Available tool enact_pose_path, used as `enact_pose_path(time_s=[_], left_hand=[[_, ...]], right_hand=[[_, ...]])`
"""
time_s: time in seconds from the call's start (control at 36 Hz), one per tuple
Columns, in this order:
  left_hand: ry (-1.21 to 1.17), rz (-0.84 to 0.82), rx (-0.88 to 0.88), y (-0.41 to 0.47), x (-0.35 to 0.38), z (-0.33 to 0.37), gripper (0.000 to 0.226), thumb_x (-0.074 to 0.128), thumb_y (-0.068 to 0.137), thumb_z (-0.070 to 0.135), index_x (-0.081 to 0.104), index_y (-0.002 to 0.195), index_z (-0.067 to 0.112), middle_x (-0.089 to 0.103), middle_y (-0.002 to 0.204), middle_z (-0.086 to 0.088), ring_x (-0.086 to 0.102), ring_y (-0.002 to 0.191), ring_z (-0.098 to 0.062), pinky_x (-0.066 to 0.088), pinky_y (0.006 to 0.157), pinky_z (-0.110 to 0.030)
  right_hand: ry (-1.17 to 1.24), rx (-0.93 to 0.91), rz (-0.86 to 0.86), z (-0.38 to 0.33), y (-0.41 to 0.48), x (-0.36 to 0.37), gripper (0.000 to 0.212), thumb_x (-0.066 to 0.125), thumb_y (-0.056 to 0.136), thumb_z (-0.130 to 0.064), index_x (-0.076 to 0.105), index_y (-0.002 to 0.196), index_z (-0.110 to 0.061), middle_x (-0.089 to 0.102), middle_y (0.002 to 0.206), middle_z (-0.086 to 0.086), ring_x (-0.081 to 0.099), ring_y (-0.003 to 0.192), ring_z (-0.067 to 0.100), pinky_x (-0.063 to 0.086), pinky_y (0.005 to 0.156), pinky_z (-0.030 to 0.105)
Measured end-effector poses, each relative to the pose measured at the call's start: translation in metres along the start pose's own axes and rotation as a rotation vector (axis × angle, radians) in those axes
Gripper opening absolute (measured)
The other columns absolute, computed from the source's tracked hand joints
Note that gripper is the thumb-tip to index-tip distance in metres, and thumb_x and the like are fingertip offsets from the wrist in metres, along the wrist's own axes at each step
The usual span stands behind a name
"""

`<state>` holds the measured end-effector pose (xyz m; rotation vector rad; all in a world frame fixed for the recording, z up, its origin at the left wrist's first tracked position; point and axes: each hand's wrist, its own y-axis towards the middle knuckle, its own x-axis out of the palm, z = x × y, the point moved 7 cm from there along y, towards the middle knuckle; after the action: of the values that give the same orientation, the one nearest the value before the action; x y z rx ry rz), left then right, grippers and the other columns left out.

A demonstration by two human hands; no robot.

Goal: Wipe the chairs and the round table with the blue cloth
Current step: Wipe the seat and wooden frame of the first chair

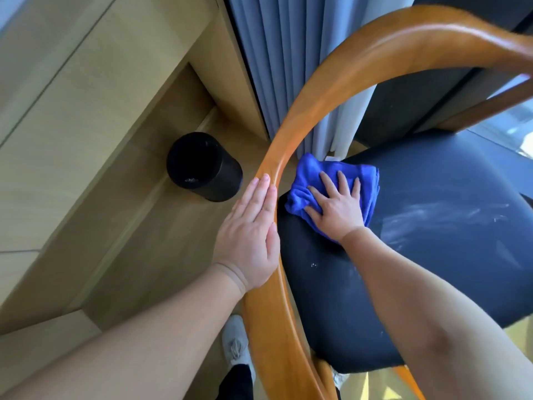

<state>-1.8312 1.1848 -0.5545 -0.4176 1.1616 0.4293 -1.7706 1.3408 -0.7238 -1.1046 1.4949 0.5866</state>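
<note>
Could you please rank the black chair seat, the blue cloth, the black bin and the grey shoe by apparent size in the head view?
1. black chair seat, clearly largest.
2. blue cloth and black bin: about alike; the bin is farther off, so I won't rank them.
3. grey shoe, smallest.

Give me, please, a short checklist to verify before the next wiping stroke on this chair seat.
1. Blue cloth under the right hand: ok, straight spread fingers press it on the seat.
2. Left hand steadies the chair: ok, it rests flat on the wooden rail.
3. Seat is clean: not ok, pale streaks show to the right of the cloth.
4. Black bin out of the way: ok, it stands on the floor, apart from the chair.
5. Round table wiped: cannot tell, it is not in view.
</note>
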Motion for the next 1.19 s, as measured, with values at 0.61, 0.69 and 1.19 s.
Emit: enact_pose_path(time_s=[0.61,0.69,1.19], left_hand=[[-0.014,0.052,-0.001,0.000,-0.003,-0.001,0.053,0.023,0.094,0.024,0.030,0.145,0.008,0.025,0.154,-0.006,0.015,0.143,-0.015,0.033,0.110,-0.037],[-0.015,0.047,-0.002,0.000,-0.002,-0.002,0.054,0.022,0.094,0.023,0.030,0.145,0.007,0.025,0.154,-0.007,0.014,0.143,-0.015,0.033,0.110,-0.036],[-0.029,0.050,0.007,0.000,0.000,-0.003,0.054,0.022,0.094,0.023,0.027,0.145,0.007,0.027,0.153,-0.008,0.014,0.143,-0.017,0.035,0.109,-0.040]], right_hand=[[-0.046,-0.183,-0.057,-0.041,-0.039,0.015,0.052,0.053,0.085,-0.055,0.061,0.127,-0.025,0.050,0.141,0.003,0.041,0.131,0.037,0.023,0.108,0.062],[-0.011,-0.323,-0.059,-0.058,-0.084,0.023,0.049,0.066,0.077,-0.051,0.067,0.119,-0.025,0.057,0.134,0.003,0.052,0.121,0.038,0.035,0.102,0.061],[-0.145,-0.727,-0.109,-0.058,-0.102,0.021,0.042,0.073,0.070,-0.046,0.071,0.109,-0.030,0.064,0.123,0.003,0.062,0.107,0.035,0.046,0.090,0.055]])
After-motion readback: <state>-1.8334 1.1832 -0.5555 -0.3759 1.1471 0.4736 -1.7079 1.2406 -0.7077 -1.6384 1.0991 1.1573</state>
